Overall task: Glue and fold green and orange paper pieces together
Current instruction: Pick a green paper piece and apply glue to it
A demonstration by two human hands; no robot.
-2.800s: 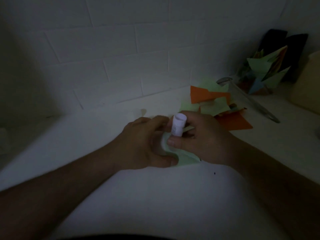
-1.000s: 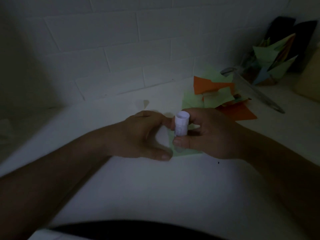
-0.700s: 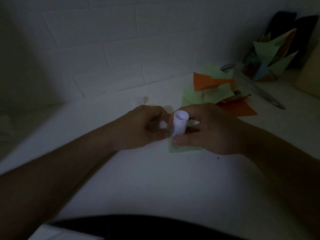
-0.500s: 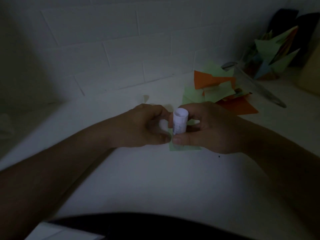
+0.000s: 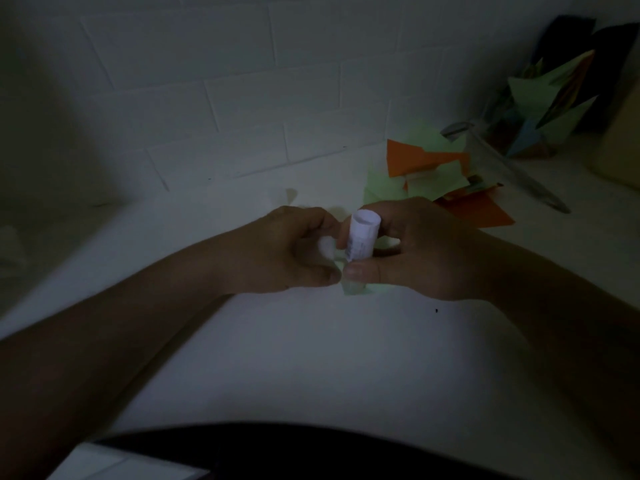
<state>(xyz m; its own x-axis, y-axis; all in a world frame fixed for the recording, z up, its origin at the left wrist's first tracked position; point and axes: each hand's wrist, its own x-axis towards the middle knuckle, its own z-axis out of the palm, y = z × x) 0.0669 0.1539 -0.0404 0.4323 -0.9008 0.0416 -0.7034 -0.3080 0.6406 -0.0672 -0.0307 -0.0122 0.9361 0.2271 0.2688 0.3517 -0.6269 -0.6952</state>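
Surface: dim white table [image 5: 311, 358] below tiled wall.
Right hand [image 5: 426, 251]: grasps upright glue stick [image 5: 362, 237], ready to apply glue.
Left hand [image 5: 284, 251]: fingers curled, apparently pinching green paper [image 5: 356, 289] to steady it.
Spare pieces [image 5: 426, 174]: far right.

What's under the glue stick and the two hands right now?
A light green paper piece lies under the glue stick, which the right hand grips. The left hand covers its other side. Most of the paper is hidden; glue cannot be seen.

white brick wall [image 5: 242, 98], clear ruler [image 5: 512, 171]
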